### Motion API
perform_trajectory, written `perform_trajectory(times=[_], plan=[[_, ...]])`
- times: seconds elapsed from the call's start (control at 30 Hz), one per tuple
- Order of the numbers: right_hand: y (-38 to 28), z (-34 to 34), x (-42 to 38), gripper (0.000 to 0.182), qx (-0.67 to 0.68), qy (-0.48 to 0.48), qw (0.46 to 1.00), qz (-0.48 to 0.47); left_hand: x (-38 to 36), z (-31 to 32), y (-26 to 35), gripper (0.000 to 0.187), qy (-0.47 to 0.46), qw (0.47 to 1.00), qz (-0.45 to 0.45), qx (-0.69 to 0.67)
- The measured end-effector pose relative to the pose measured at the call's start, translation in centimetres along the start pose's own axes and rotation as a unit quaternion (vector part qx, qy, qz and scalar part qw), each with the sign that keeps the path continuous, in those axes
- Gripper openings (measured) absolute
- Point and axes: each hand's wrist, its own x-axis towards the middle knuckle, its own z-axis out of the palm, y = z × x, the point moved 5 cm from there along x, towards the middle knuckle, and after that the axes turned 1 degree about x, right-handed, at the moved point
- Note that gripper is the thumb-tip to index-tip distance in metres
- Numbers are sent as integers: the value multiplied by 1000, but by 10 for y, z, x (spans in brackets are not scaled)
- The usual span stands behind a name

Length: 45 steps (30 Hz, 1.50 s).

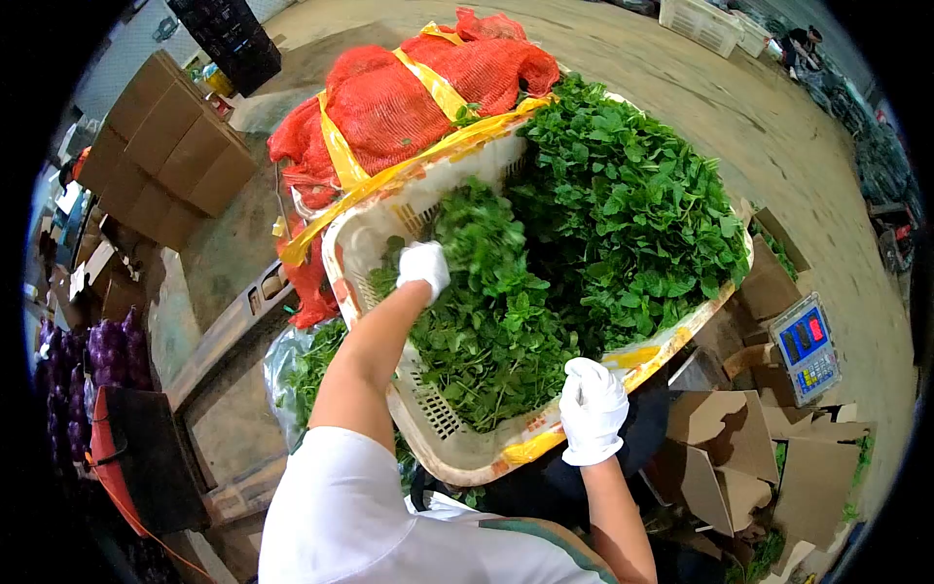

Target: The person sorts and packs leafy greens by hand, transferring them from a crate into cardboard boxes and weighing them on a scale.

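Observation:
A white plastic crate [336, 255] with yellow tape on its rim holds a large heap of leafy green herbs [632, 204]. Inside its left part, my left hand [424, 269], in a white glove, is closed at a bunch of herbs [477, 234] that looks blurred. My right hand [592, 409], also gloved in white, is closed just at the crate's near rim; whether it holds anything is hidden. Behind the crate's far side lie red mesh sacks [389, 107] bound with yellow tape.
A blue-faced scale [806, 348] stands at the right, above open cardboard boxes [715, 448]. Folded cardboard [165, 146] and purple net bags [117, 352] are at the left. White crates [700, 24] and a person [803, 49] appear far back.

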Motion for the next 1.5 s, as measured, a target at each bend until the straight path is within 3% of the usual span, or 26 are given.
perform_trajectory(times=[0.1, 0.17, 0.23, 0.3, 0.37, 0.43, 0.5, 0.53, 0.57, 0.6, 0.7, 0.77, 0.8, 0.83, 0.9, 0.93, 1.03, 1.07, 1.2, 1.23, 1.3, 1.33, 1.4, 1.43, 1.47, 1.5], plan=[[-3, 5, 0, 15, 20, -44, 999, 1, -44, -15, 45, 15, -32, 988, 129, 77], [-1, 8, 1, 14, -2, -55, 998, -4, -78, 2, 64, 22, -26, 965, 207, 156], [-2, 8, 1, 14, -2, -57, 998, -11, -89, 18, 67, 24, -86, 961, 225, 134], [-2, 6, 0, 13, 0, -50, 998, -26, -80, 6, 63, 26, -88, 974, 189, 85], [-2, 5, -3, 13, 8, -57, 998, -28, -62, 2, 46, 36, -169, 976, 104, -87], [-2, 4, -4, 13, 15, -62, 997, -30, -44, 13, 27, 80, -115, 973, 68, -190], [-4, 4, -4, 13, -2, -74, 996, -42, -37, 2, 12, 102, -106, 970, -20, -219], [-4, 5, -4, 13, -8, -72, 996, -47, -34, -9, 8, 109, -123, 978, -32, -166], [-3, 5, -4, 13, -12, -72, 996, -42, -30, -17, 4, 117, -140, 983, -42, -113], [-3, 5, -4, 13, -12, -78, 996, -43, -20, -14, -1, 120, -127, 990, 10, -59], [-2, 5, -4, 12, -9, -74, 996, -38, 0, 9, 0, 114, -146, 985, 39, 80], [-1, 8, -4, 13, -25, -82, 996, -29, 5, 41, 2, 106, -217, 973, 60, 49], [-1, 10, -4, 9, -42, -74, 996, -31, 3, 45, 4, 101, -190, 979, 71, 40], [0, 10, -4, 9, -40, -72, 996, -27, -4, 49, 7, 90, -135, 988, 78, 15], [-1, 11, -4, 5, -51, -79, 995, -24, -11, 50, 18, 72, -159, 980, 116, -35], [-2, 11, -5, 6, -60, -61, 996, -34, -16, 44, 23, 46, -83, 987, 132, -46], [-1, 12, -5, 6, -61, -91, 993, -37, -33, -5, 22, 31, -109, 987, 72, -90], [-3, 9, -5, 7, -65, -81, 993, -49, -37, -25, 21, 24, -79, 990, 68, -98], [0, 11, -7, 7, -62, -72, 994, -57, -17, -51, -11, 36, -59, 989, 45, -127], [0, 12, -8, 7, -66, -76, 993, -55, -12, -52, -22, 30, -62, 987, 51, -139], [1, 11, -8, 7, -69, -74, 994, -49, -8, -64, -34, 26, -64, 978, 175, -95], [1, 11, -9, 4, -72, -79, 993, -48, -15, -80, -45, 27, -58, 966, 114, -226], [0, 11, -9, 7, -69, -65, 994, -59, -26, -102, -60, 33, -67, 872, 85, -477], [1, 10, -10, 7, -68, -62, 994, -57, -5, -76, -88, 37, -83, 793, 116, -592], [1, 10, -10, 7, -77, -73, 993, -54, 32, -25, -128, 34, -175, 656, 50, -733], [1, 12, -10, 7, -85, -85, 991, -51, 3, -54, -127, 33, -177, 729, -16, -661]])
